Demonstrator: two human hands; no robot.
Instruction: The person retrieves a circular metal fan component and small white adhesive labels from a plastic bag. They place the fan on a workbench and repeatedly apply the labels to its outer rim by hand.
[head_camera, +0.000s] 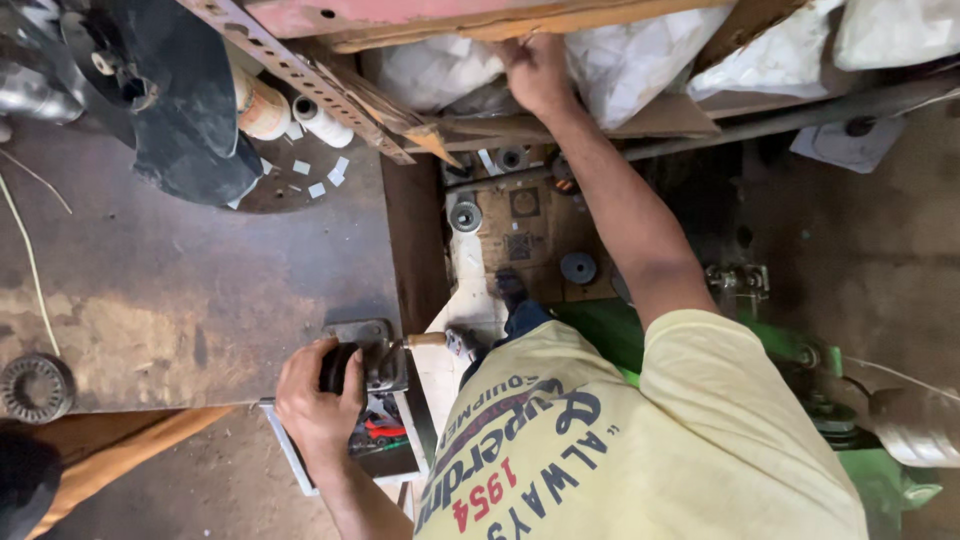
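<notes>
Yellow shirt (640, 450) fills the foreground. Left hand (318, 395) wraps a black round part (338, 368) at the workbench (180, 280) front edge; likely heavy, stiff, best gripped around its rim. Right hand (535, 72) presses flat against a board (480, 22), fingers spread.

A workshop: grimy steel workbench (180, 280), scattered gears (578, 267).

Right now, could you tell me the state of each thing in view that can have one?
Left hand: closed around a dark round part at the bench edge.
Right hand: stretched out, resting on a wooden board.
Drawer: pulled open, small parts inside.
White spool: lying on its side.
</notes>
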